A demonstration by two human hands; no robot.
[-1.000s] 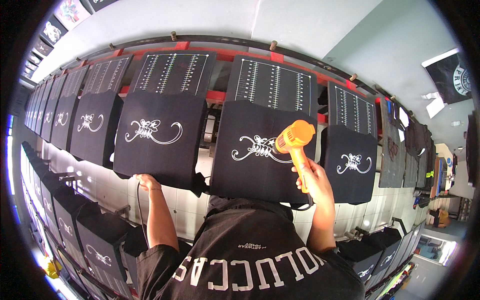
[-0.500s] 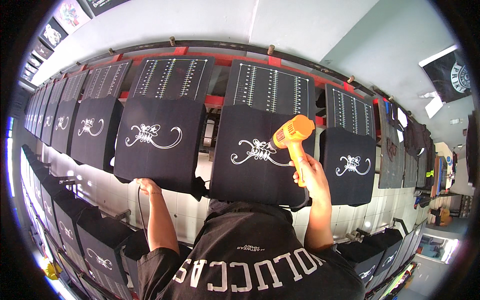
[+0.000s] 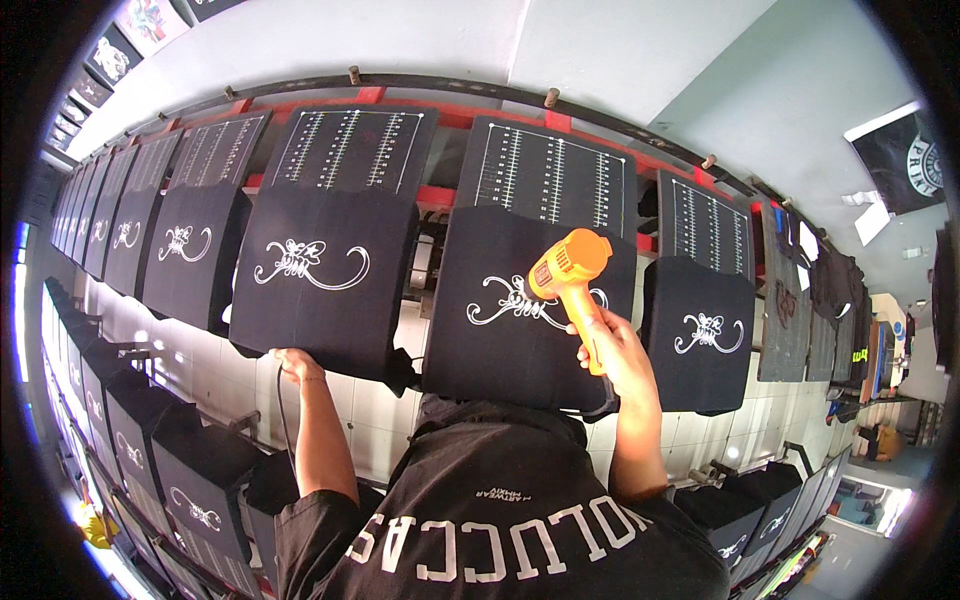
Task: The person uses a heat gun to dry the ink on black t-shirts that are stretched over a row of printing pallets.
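Heat gun: The orange heat gun (image 3: 580, 262) was over the middle black shirt (image 3: 500, 355), tilted, its nozzle aimed down at the white print (image 3: 513, 300); whether nozzle and cloth touched could not be told.
Right hand: The right hand (image 3: 620, 355) was wrapped around the gun's handle, presumably for free aiming with the fingers clear of the outlet.
Left hand: The left hand (image 3: 297, 366) was closed on a dark cord (image 3: 283, 410) at the near edge of the left black shirt (image 3: 310, 325), probably to keep slack off the prints; any grip on the cloth could not be confirmed.
Shirt mounting: The middle shirt lay smooth over a platen (image 3: 535, 175), print upward, likely to keep the design level.
Platen markings: Ruled white scales showed beyond the shirt's far edge, apparently as placement guides.
Frame: The red frame (image 3: 558, 122) carried platens spaced apart, seemingly leaving room for each garment's sides.
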